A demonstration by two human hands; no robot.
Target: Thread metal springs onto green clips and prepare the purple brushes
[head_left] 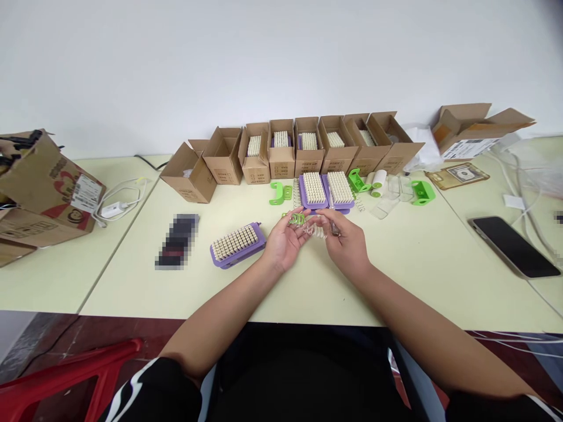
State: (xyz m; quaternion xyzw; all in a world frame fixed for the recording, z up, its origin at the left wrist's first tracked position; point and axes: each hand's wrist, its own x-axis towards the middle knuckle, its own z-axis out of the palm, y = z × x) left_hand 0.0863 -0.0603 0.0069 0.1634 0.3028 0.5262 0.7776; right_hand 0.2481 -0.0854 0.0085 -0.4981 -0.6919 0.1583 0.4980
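My left hand (285, 243) is turned palm up, with a small green plastic piece (295, 218) held at its fingers. A coiled metal spring (315, 230) stretches between my two hands, one end by the green piece. My right hand (347, 243) is closed, its fingers pinching the spring; a small dark item shows by the fingers, too small to name. To the left of my left hand lies a purple block with rows of cream pegs (237, 243). Two more such blocks, a left one (314, 189) and a right one (340, 189), sit just beyond my hands.
Several open cardboard boxes (281, 164) line the wall, some holding pegged blocks. Green brackets (423, 192), white rollers (379, 180) and clear plastic parts (387, 205) lie at the back right. A phone (514, 246) rests far right. A larger carton (53, 187) stands left.
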